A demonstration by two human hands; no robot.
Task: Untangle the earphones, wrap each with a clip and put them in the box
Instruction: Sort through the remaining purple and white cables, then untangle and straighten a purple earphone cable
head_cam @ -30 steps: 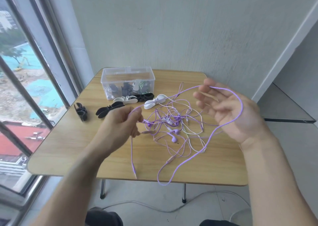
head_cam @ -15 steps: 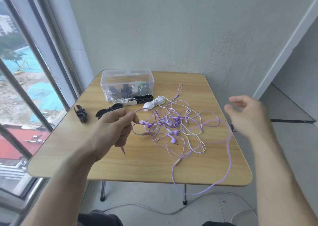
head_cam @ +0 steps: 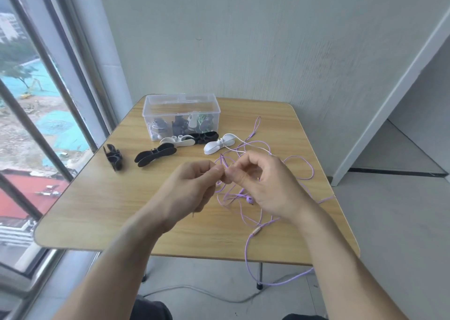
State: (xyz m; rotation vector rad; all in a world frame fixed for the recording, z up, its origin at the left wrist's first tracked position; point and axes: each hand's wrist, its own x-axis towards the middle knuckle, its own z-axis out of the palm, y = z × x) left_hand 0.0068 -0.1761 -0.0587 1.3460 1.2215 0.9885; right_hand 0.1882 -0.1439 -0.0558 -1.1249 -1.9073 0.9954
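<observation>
Left hand (head_cam: 187, 188) and right hand (head_cam: 265, 185) meet fingertip to fingertip, both pinching purple earphone cord (head_cam: 246, 249) (tangle beneath, over table (head_cam: 97, 205)); clear box (head_cam: 181, 115) behind.

Likely a high-rise flat's enclosed balcony, tall window (head_cam: 36, 125) (rooftops far below), small folding table (head_cam: 102, 198)
</observation>
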